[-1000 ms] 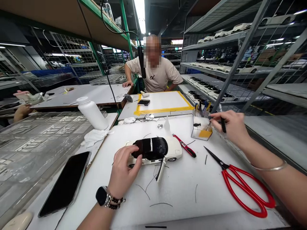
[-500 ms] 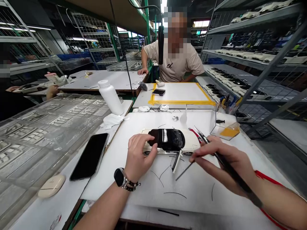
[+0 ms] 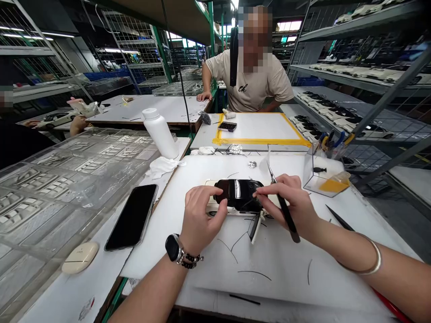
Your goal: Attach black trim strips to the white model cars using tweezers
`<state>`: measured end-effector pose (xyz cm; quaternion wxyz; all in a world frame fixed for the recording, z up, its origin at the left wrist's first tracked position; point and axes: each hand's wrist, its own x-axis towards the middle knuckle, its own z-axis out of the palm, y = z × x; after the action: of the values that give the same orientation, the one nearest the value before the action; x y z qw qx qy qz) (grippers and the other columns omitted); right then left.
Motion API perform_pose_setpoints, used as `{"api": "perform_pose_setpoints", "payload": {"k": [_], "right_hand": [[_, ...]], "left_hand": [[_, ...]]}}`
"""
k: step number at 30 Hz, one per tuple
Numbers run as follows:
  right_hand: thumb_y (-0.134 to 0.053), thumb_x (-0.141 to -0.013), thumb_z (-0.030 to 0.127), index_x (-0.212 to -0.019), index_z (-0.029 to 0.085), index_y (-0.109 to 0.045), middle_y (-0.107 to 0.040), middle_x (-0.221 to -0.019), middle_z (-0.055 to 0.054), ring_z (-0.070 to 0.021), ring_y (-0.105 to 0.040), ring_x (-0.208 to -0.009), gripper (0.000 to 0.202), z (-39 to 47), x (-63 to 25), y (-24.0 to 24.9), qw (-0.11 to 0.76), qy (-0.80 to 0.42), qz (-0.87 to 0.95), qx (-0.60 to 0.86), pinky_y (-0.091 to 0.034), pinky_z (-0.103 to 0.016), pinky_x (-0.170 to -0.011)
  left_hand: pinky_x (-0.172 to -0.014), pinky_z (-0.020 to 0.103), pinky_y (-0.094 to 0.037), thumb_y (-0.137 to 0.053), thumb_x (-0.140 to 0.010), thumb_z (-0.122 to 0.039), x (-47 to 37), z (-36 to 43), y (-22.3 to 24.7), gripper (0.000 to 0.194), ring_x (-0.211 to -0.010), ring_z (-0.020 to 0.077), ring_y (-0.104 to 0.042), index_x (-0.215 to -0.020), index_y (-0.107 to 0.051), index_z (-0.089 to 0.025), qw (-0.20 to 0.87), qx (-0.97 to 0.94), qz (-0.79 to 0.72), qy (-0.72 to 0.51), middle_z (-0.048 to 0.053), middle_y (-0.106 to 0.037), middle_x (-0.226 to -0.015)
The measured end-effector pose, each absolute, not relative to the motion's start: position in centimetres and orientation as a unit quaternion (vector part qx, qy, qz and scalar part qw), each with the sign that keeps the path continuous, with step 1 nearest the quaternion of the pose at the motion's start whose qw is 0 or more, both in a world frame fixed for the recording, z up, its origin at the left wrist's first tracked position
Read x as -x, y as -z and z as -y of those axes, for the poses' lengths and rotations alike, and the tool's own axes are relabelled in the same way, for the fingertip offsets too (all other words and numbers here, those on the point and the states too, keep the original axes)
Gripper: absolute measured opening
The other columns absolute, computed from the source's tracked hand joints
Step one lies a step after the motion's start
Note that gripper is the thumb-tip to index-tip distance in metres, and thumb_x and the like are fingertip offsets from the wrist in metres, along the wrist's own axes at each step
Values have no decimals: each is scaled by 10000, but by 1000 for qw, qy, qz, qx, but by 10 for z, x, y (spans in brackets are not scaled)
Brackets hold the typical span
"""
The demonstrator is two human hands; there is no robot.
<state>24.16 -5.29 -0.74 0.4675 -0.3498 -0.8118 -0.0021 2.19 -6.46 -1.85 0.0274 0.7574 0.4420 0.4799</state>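
Note:
A white model car (image 3: pixel 237 210) with a glossy black roof sits on the white work sheet, its near-side door (image 3: pixel 256 229) swung out toward me. My left hand (image 3: pixel 202 217) grips the car's rear end, thumb on the near side and fingers over the back. Over the front of the cabin, my right hand (image 3: pixel 291 202) is closed around dark-handled tweezers (image 3: pixel 284 208), their tips pointing up and away. Its thumb and forefinger also pinch close to the windscreen; a thin dark strip seems to be there, hard to make out against the black.
Thin black strips (image 3: pixel 254 272) lie scattered about the sheet. A phone (image 3: pixel 133 217), beige case (image 3: pixel 80 257) and white bottle (image 3: pixel 160 134) stand left, beside clear parts trays (image 3: pixel 67 168). At right are a clear box (image 3: pixel 326 179) and a pointed tool (image 3: pixel 338 217). A person (image 3: pixel 256 85) sits opposite.
My right hand has moved left, from beyond the car's front to above its windscreen, bringing the tweezers and thin dark strip. My left hand keeps its hold on the car. The view has shifted slightly.

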Motion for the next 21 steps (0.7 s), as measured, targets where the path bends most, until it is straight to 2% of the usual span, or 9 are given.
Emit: {"api": "perform_pose_setpoints", "payload": {"k": [9,11,12,14,15,16,18,20,21], "right_hand": [[-611,-810,100,-882,218,-604,-619,-675,39,-128,-499,-629,139,52,-241,10,465,11,811,356,-316,-336,-702],[-611,-810,98,-885,219,-605,-612,-664,41,-127,-496,-626,142,53,-241,8,466,13,811,354,-313,-337,-699],[-611,-811,99,-885,218,-604,-613,-665,39,-128,-496,-625,141,54,-242,4,467,14,810,355,-316,-342,-703],[-615,-813,105,-887,211,-605,-622,-689,21,-136,-501,-635,130,58,-246,-6,479,28,802,356,-328,-356,-713],[-623,-813,113,-888,208,-607,-627,-700,8,-145,-508,-646,123,60,-250,-12,486,42,796,358,-337,-364,-714],[-636,-810,122,-892,207,-613,-627,-703,-3,-155,-518,-657,121,63,-256,-19,494,60,789,361,-345,-369,-710],[-678,-790,149,-902,217,-631,-616,-681,-7,-165,-523,-641,139,68,-271,-34,514,103,771,361,-356,-360,-668],[-717,-765,185,-902,238,-650,-606,-645,5,-157,-503,-578,162,74,-290,-48,540,145,742,370,-361,-346,-617],[-724,-761,215,-901,244,-657,-612,-653,3,-155,-494,-556,158,76,-300,-54,552,161,720,388,-366,-345,-600]], "left_hand": [[-854,369,-431,-557,-852,-204,-21,65,19,148,-923,192,-571,-997,-527,-201,47,-772,-430,-465,41,-621,-952],[-910,407,-426,-609,-822,-305,-24,66,19,306,-1029,227,-545,-1086,-496,-198,67,-803,-390,-445,76,-595,-1049],[-960,445,-404,-649,-784,-397,-26,68,19,446,-1104,258,-513,-1139,-472,-193,76,-825,-363,-426,99,-569,-1118],[-1064,538,-297,-696,-671,-575,-31,70,20,748,-1246,331,-403,-1238,-411,-179,80,-866,-319,-376,142,-491,-1255],[-1099,574,-223,-699,-650,-595,-32,71,20,818,-1295,354,-342,-1276,-382,-174,73,-883,-311,-345,153,-452,-1309],[-1119,595,-155,-691,-676,-547,-32,71,20,802,-1328,361,-295,-1303,-358,-174,61,-894,-312,-316,152,-423,-1346],[-1136,604,-68,-617,-761,-308,-27,70,17,640,-1365,333,-244,-1325,-338,-193,34,-903,-327,-278,124,-400,-1380],[-1148,587,-59,-521,-753,-131,-18,65,13,603,-1377,293,-234,-1322,-337,-213,23,-898,-342,-275,99,-391,-1390],[-1153,575,-77,-508,-749,-116,-13,62,10,611,-1377,283,-239,-1324,-329,-217,26,-894,-348,-281,98,-378,-1398]]}}
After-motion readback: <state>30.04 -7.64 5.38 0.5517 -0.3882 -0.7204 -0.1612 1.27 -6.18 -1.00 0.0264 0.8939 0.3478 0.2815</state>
